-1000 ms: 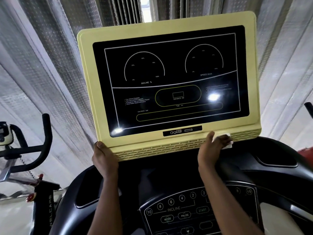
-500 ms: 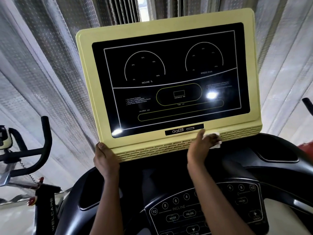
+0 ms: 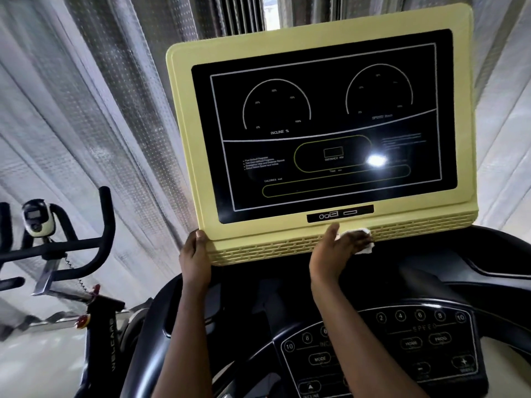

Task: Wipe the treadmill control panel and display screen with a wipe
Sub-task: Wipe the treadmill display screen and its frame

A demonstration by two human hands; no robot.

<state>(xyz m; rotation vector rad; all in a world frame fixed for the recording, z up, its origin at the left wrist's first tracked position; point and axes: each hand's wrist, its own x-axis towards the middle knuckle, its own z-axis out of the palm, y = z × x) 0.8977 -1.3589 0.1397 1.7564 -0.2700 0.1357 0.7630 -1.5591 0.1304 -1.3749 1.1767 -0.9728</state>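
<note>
My right hand point(image 3: 336, 254) presses the wipe point(image 3: 360, 242) on the yellow vent strip point(image 3: 258, 249) below the screen point(image 3: 324, 124), fingers closed over it. My left hand point(image 3: 196, 262) grips the lower left corner. I should keep flat, even pressure, then go up to the glass. No containers here.

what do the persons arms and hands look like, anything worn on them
Both forearms are bare as far down as the picture shows, with no sleeves in sight. The left hand and the right hand wear no gloves, and no watch, bracelet or ring shows on either. The fingernails look short and unpainted.
</note>
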